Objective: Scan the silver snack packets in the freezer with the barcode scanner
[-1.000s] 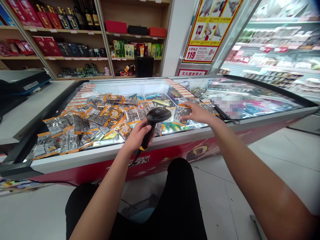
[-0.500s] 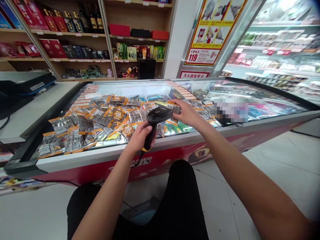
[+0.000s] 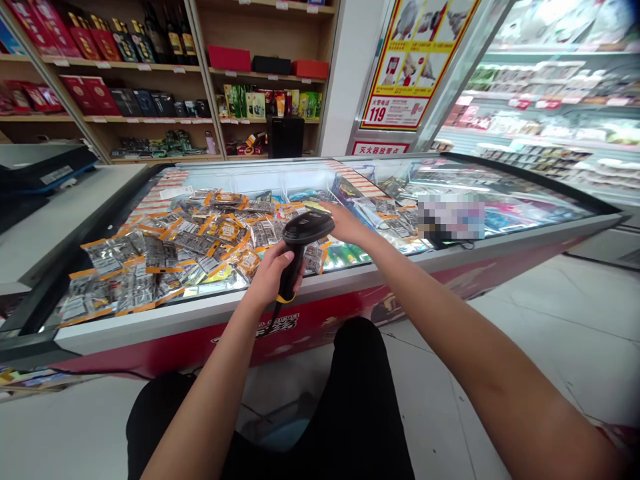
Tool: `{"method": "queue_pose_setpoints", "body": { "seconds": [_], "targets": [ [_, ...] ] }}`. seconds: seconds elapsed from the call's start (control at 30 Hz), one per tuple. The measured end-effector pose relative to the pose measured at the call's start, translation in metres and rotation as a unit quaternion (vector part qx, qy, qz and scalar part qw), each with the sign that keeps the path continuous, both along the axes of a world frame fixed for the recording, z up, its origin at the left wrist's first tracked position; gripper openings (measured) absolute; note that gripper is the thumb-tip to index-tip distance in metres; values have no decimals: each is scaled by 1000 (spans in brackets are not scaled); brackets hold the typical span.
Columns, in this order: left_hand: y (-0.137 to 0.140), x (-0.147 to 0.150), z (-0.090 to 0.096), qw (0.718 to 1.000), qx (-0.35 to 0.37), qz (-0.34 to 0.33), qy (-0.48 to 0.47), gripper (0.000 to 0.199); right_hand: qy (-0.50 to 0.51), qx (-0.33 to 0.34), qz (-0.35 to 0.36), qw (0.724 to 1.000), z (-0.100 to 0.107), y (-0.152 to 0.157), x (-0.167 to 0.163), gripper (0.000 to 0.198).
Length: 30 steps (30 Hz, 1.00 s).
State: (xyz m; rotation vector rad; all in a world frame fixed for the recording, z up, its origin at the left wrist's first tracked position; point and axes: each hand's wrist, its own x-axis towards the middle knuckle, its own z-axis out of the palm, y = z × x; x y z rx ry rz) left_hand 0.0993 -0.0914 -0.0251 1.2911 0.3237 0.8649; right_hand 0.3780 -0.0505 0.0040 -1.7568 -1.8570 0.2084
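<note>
My left hand (image 3: 273,273) is wrapped round the handle of a black barcode scanner (image 3: 307,228), its head tilted up and pointing right. A cable leads down from the handle's yellow-trimmed base. Just behind the scanner head is my right hand (image 3: 345,225), over the packets; its fingertips are hidden, so I cannot tell whether it grips one. Orange-edged clear snack packets (image 3: 197,243) lie heaped on the freezer's glass top, left of and beneath the scanner. More such packets (image 3: 393,208) lie right of my right hand.
The chest freezer (image 3: 200,308) spans the view, with a pale front rim. A pixelated item (image 3: 453,217) sits on its right part. Left stands a counter (image 3: 95,200) with a dark device (image 3: 45,170). Behind are stocked shelves (image 3: 145,67); a lit display cooler (image 3: 550,87) is at right.
My right hand has moved left, behind the scanner head; the packet that showed in its fingers is out of sight. The view has shifted slightly. My left hand still holds the scanner.
</note>
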Motion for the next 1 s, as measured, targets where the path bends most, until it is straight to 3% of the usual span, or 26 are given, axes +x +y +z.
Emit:
{"method": "queue_pose_setpoints", "body": {
  "seconds": [0.13, 0.2, 0.27, 0.4, 0.6, 0.67, 0.8, 0.87, 1.0],
  "targets": [
    [1, 0, -1, 1000, -1, -9, 10, 48, -105, -3, -200, 974, 2, -36, 53, 71],
    [2, -1, -2, 1000, 1, -14, 13, 47, -151, -54, -302, 940, 1, -59, 81, 74],
    [3, -1, -3, 1000, 3, -16, 16, 45, -171, -113, -340, 918, -2, -79, 101, 72],
    [3, -2, -4, 1000, 7, -14, 16, 42, -176, -110, -292, 934, -9, -95, 113, 61],
    [-1, -3, -2, 1000, 14, -12, 13, 40, 1, -123, -186, 975, 3, -86, 113, 58],
    [-1, -2, -1, 1000, 13, -12, 17, 40, 53, -146, -170, 973, 9, -81, 107, 66],
    [-1, -2, -2, 1000, 10, -10, 15, 42, 108, -166, -97, 975, 12, -70, 74, 60],
    [-1, -2, -3, 1000, 2, -11, 9, 42, 152, -122, -65, 979, 9, -64, 52, 60],
    [-2, -1, -3, 1000, -17, -16, -12, 46, 274, 40, -39, 960, 0, -52, 15, 63]
  ]
}}
